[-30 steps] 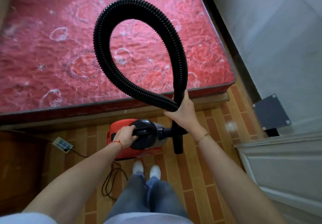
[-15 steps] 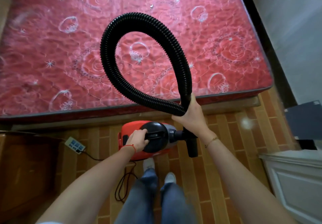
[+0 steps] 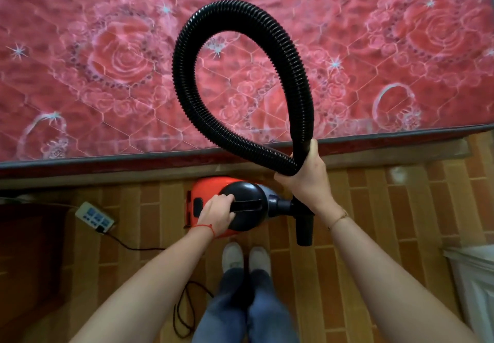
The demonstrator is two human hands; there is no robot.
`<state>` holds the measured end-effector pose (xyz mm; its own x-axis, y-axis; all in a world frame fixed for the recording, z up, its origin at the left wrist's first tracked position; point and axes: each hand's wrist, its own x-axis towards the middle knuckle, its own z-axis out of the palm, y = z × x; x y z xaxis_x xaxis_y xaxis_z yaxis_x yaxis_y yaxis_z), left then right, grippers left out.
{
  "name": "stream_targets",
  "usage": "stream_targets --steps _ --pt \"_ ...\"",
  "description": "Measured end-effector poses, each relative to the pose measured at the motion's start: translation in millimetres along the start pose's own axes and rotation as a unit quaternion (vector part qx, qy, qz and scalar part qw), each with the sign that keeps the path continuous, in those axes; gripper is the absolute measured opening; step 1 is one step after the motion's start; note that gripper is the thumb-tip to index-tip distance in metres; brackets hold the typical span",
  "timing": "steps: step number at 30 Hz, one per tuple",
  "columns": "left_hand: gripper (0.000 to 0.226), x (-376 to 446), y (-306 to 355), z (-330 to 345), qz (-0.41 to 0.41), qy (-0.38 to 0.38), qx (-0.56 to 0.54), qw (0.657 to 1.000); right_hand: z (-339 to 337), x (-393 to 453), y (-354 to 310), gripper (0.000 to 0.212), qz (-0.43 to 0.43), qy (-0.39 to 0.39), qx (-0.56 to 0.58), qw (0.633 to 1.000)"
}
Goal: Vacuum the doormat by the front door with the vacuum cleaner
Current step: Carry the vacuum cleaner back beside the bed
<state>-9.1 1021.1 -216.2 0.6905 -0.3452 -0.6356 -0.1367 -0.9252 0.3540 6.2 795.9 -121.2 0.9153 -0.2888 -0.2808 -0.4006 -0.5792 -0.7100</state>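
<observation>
Left hand (image 3: 217, 213) grips vacuum handle (image 3: 247, 205); right hand (image 3: 307, 174) clutches looped hose (image 3: 187, 102).

hose (image 3: 242, 75): ribbed glossy black plastic | vacuum cleaner (image 3: 240, 209): smooth shiny red-black plastic | mattress (image 3: 107, 75): quilted satiny cloth

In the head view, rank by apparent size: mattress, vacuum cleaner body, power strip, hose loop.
1. mattress
2. hose loop, though it is held nearer the camera
3. vacuum cleaner body
4. power strip

Home bedroom: rose-patterned mattress (image 3: 107, 75), brick-patterned floor (image 3: 401, 209).
</observation>
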Motion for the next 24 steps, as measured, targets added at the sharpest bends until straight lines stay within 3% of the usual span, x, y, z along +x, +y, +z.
stream_targets --steps 9,24 --pt "0.037 69 -38 65 -0.011 -0.016 -0.008 1.000 70 40 68 0.064 0.037 -0.020 -0.014 0.999" --pt "0.048 130 -72 106 -0.058 -0.072 -0.017 0.996 131 77 107 0.066 0.019 -0.035 -0.009 0.999"
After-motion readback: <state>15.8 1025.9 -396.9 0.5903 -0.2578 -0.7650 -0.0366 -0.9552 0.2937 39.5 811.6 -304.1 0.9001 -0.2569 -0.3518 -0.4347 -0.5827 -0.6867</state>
